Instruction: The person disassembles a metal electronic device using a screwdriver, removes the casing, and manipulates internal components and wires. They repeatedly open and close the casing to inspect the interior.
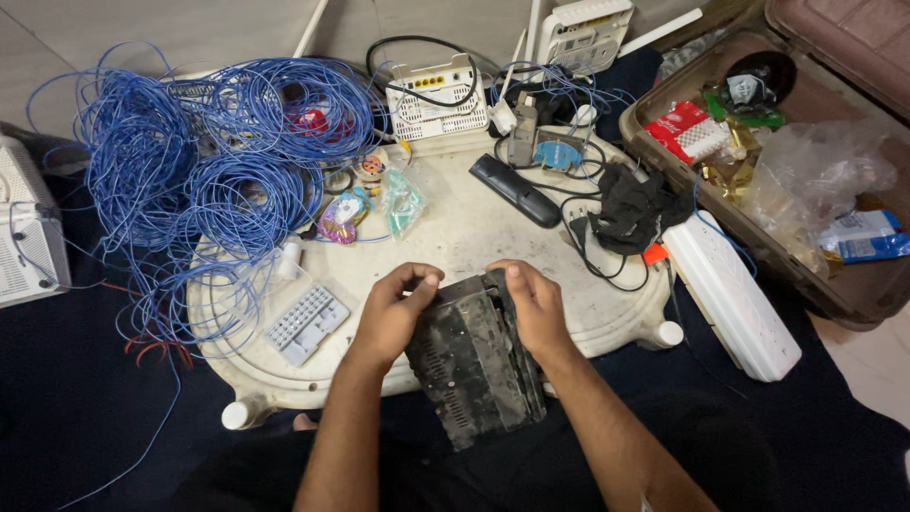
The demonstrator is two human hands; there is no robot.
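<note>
Left hand and right hand clasp dirty black vented device casing, lower centre | casing overhangs round white tray edge | blue wire coils upper left | white router upper centre

Pale tiled floor, dark cloth
</note>
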